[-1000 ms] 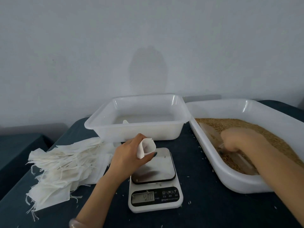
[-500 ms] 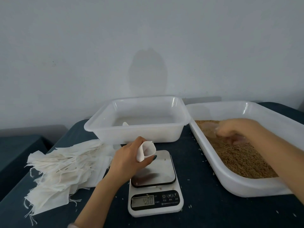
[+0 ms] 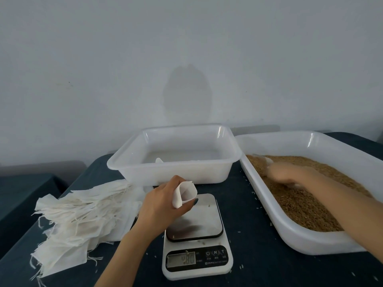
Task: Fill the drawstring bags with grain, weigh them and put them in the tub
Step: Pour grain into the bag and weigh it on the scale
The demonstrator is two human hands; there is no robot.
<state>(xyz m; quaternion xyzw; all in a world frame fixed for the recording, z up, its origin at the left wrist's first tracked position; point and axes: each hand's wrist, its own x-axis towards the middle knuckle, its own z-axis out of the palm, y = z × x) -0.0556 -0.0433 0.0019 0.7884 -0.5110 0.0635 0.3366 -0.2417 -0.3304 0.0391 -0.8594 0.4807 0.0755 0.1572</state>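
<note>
My left hand [image 3: 163, 204] grips a small white drawstring bag [image 3: 185, 191] with its mouth held open, just above the steel plate of the kitchen scale [image 3: 205, 218]. My right hand [image 3: 290, 172], blurred by motion, is over the brown grain [image 3: 300, 201] inside the large white tray [image 3: 300, 240] on the right. It holds a clear plastic scoop [image 3: 262, 160], whose tip shows at the tray's far left. The white tub [image 3: 165, 165] stands behind the scale, and a bit of white bag [image 3: 159, 160] peeks above its front wall.
A pile of several empty white bags [image 3: 83, 214] with loose strings lies on the dark table to the left of the scale. Stray grains dot the tabletop around the scale and tray. A plain wall rises close behind the tub.
My right hand has swept the scoop from the near part of the grain toward the tray's far left. My left hand and the open bag stay over the scale.
</note>
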